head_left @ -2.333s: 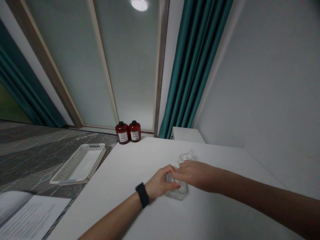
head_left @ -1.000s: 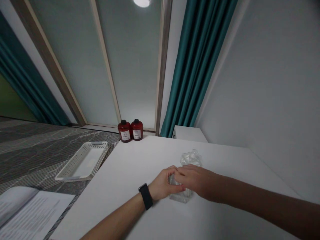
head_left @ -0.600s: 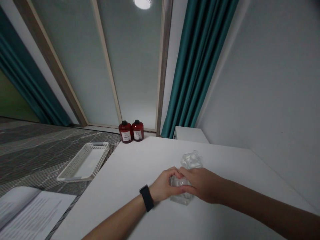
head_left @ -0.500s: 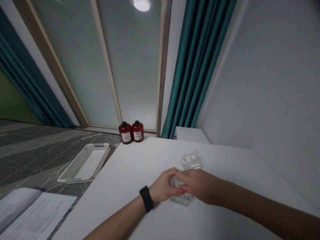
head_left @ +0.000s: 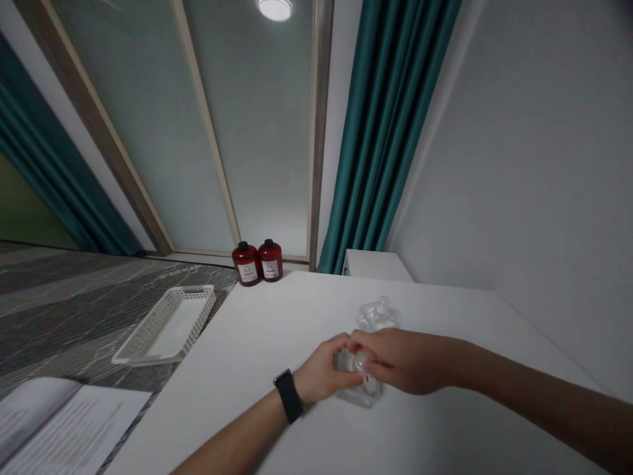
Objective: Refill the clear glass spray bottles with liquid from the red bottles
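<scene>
Lying on the white worktop (head_left: 277,316), a clear object (head_left: 360,396) is gripped on two sides: the left hand (head_left: 321,373) curls around its left, while the right hand (head_left: 405,359) arches over, closed in a pinch at its top. Knuckles hide much of its shape, and a second clear object (head_left: 376,316) behind is partly covered.
</scene>
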`<state>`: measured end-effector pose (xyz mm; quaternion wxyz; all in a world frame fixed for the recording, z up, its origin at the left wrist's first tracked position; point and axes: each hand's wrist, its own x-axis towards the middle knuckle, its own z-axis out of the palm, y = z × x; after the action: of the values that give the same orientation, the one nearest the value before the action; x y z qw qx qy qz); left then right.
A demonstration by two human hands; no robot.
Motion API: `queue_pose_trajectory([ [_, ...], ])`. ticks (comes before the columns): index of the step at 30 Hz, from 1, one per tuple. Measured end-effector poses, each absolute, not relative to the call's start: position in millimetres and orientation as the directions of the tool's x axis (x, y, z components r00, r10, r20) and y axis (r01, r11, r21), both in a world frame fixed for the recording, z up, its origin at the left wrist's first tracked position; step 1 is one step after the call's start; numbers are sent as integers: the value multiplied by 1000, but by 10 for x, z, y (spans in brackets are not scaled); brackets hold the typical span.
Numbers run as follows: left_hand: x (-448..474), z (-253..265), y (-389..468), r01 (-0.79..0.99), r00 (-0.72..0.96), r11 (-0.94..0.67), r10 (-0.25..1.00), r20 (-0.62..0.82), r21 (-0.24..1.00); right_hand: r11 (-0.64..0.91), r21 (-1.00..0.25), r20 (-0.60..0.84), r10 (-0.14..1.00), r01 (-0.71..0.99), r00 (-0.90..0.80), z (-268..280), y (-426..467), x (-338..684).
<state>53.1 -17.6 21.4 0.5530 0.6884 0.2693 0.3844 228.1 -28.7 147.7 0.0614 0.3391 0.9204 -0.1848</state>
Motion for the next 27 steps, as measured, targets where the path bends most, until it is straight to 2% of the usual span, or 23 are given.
queue_pose_trajectory([
  [1,517,225,-187,-54,565,-267,786,250,962,649,-287,-251,659,705,-709,1437,-330,2244],
  [4,451,267,-226,-27,588,-303,766,260,953,558,-111,-159,807,822,-569,1259,-470,2099],
  [7,375,306,-261,129,585,-351,782,215,927,515,-76,-133,844,854,-520,1118,-525,2023],
  [10,323,326,-272,264,602,-405,778,178,875,647,-108,-140,742,755,-656,1097,-451,2101],
  [14,286,314,-233,231,638,-419,747,188,878,879,-135,-112,445,458,-888,1204,-319,2304],
  [16,269,299,-205,197,653,-390,736,177,899,897,-144,-104,406,418,-908,1267,-305,2347],
  [18,254,284,-185,166,658,-363,733,171,917,862,-179,-68,470,474,-880,1296,-323,2326],
  [22,238,269,-185,210,635,-358,757,152,910,630,-257,23,762,733,-647,1179,-361,2224],
  [24,230,278,-194,248,630,-343,768,118,906,557,-315,72,821,768,-566,1049,-359,2236],
  [27,202,307,-194,250,647,-339,755,104,907,524,-538,101,818,660,-567,824,-366,2357],
])
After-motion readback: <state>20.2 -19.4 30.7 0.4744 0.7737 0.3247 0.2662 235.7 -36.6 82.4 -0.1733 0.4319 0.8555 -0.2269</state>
